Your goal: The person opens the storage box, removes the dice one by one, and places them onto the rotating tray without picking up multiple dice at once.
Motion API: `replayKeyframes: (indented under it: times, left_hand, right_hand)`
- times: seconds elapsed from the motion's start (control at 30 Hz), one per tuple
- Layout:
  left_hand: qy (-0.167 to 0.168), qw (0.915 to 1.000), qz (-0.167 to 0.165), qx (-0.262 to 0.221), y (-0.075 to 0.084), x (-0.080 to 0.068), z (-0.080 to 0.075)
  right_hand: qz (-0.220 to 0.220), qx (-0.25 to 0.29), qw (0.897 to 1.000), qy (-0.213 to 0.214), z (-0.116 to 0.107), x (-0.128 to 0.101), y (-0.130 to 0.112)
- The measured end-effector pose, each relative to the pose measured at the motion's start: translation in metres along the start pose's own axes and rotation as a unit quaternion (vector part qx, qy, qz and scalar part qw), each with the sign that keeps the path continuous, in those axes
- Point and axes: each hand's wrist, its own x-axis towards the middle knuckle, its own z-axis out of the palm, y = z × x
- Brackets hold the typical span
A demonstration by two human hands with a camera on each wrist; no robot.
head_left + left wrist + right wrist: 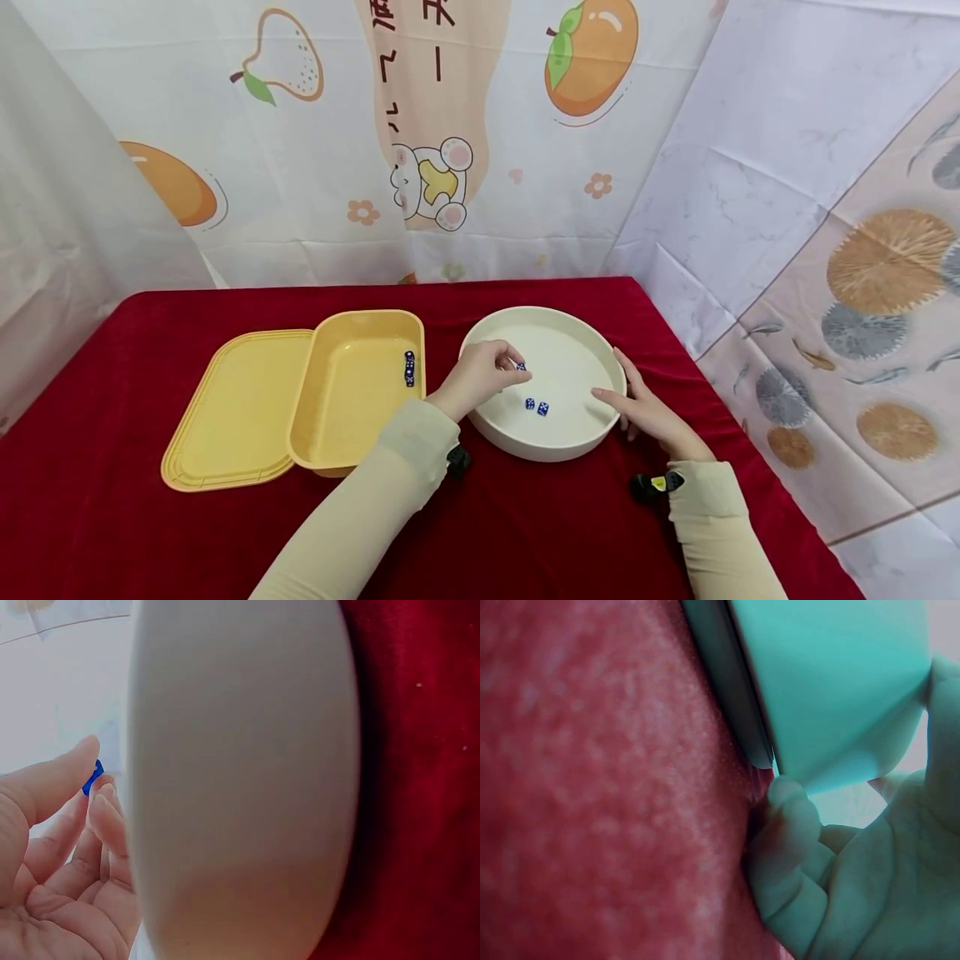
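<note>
A blue die (93, 778) is pinched between the thumb and fingertips of my left hand (483, 372), over the inside of a round white tray (543, 452). Two more blue dice, one die (529, 403) beside another die (543, 409), lie on the tray floor below that hand. At the tray's right side my right hand (645, 408) grips the wall, thumb over the rim and fingers along the outside. In the right wrist view, fingertips (787, 796) are right at the tray's lower edge.
Left of the tray stands a yellow rectangular box (352, 408) with several blue dice (409, 368) in a row along its right wall. A yellow lid (240, 408) lies beside it, against its left side. Red cloth (517, 525) covers the table; printed curtains (510, 242) hang behind.
</note>
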Motion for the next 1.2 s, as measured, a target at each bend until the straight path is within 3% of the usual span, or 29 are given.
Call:
replayKeyframes:
  times: [0.43, 0.87, 1.2]
  left_hand:
    - [-0.013, 0.9995, 0.003, 0.030, -0.006, 0.003, 0.018]
    - [-0.020, 0.9935, -0.011, 0.112, -0.007, 0.013, 0.035]
    - [-0.013, 0.9919, -0.027, 0.124, -0.007, 0.012, 0.038]
  right_hand:
    - [0.000, -0.001, 1.000, 0.000, 0.000, 0.001, 0.005]
    - [0.001, -0.002, 1.000, -0.001, -0.002, 0.002, 0.001]
    - [0.004, -0.001, 1.000, 0.001, -0.001, 0.002, 0.003]
